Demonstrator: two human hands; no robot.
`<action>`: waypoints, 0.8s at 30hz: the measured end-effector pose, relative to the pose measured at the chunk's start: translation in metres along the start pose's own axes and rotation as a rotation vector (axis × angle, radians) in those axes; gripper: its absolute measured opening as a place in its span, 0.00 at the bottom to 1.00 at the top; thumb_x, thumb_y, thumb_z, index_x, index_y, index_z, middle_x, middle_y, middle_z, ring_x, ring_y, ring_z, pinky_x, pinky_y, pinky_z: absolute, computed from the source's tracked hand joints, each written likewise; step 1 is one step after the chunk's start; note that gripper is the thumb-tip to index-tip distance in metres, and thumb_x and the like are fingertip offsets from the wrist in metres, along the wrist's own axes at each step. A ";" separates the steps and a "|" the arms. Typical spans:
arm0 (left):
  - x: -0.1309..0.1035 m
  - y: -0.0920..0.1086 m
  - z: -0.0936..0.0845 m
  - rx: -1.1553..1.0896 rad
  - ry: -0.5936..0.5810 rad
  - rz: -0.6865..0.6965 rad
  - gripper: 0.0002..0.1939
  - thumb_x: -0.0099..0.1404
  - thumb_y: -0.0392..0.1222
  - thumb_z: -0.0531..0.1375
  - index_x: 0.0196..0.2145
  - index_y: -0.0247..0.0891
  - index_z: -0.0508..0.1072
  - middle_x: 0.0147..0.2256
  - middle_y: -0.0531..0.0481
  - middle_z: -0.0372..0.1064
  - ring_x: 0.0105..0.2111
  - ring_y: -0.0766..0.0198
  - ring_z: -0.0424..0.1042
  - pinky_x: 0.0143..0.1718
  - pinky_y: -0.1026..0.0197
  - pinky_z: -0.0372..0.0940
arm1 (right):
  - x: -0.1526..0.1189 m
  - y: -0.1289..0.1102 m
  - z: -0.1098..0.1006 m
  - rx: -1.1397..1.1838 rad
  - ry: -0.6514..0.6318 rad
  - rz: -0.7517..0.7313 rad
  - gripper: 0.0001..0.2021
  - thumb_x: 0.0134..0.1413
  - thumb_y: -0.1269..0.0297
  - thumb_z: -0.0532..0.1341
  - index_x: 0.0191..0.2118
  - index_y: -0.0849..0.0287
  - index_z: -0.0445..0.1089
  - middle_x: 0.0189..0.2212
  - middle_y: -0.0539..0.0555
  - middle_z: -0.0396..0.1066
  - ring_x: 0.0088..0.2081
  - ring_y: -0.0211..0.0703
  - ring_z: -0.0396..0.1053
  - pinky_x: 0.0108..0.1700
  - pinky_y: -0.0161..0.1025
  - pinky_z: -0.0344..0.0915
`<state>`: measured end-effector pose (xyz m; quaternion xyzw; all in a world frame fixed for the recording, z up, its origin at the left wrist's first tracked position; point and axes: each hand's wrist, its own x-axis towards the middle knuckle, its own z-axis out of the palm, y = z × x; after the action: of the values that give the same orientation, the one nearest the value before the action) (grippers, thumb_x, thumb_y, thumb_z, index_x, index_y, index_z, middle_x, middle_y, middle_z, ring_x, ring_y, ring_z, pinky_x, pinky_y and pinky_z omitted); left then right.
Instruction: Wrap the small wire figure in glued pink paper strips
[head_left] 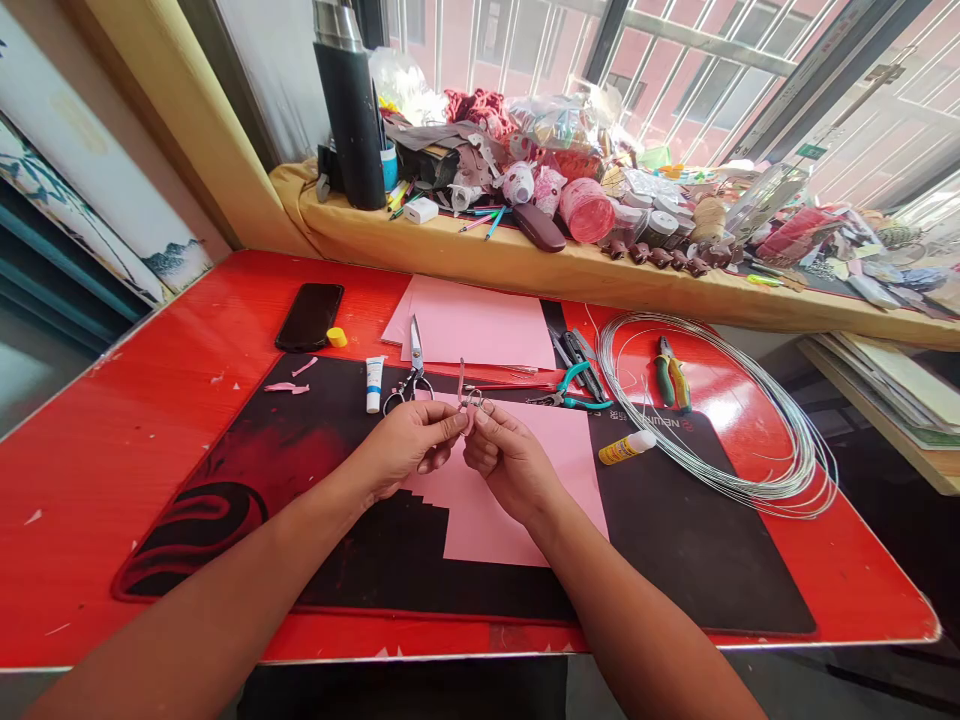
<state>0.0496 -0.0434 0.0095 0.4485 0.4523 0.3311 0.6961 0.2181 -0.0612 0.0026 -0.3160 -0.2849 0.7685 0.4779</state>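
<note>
Over the dark desk mat my left hand (405,445) and my right hand (514,465) meet, fingertips almost touching. Both pinch a small pink paper strip (471,418) between thumb and forefinger. A thin wire loop (475,396) rises from the strip; how the two are joined is too small to tell. Beneath the hands lies a pink paper sheet (525,540) with a stepped cut at its left edge. Just beyond my left hand are scissors (415,372) and a small white tube (374,388). Teal-handled pliers (574,385) rest beyond my right hand.
A wire coil (787,480), green-and-yellow pliers (672,376) and a yellow glue bottle (627,448) lie right. Farther back are pink sheets (480,320), a phone (309,316) and a yellow cap (337,337). Paper scraps (287,387) lie left. A black flask (352,120) stands on the cluttered sill.
</note>
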 end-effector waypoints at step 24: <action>-0.016 -0.005 0.014 1.017 0.427 0.593 0.09 0.72 0.44 0.61 0.42 0.43 0.82 0.33 0.49 0.77 0.30 0.62 0.70 0.32 0.61 0.58 | 0.003 0.005 -0.004 -0.025 0.101 -0.038 0.16 0.53 0.57 0.77 0.36 0.59 0.73 0.22 0.41 0.51 0.24 0.33 0.42 0.26 0.37 0.42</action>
<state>0.0566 -0.0632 0.0129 0.7543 0.5385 0.3359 0.1683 0.2178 -0.0601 -0.0038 -0.3552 -0.2760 0.7386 0.5021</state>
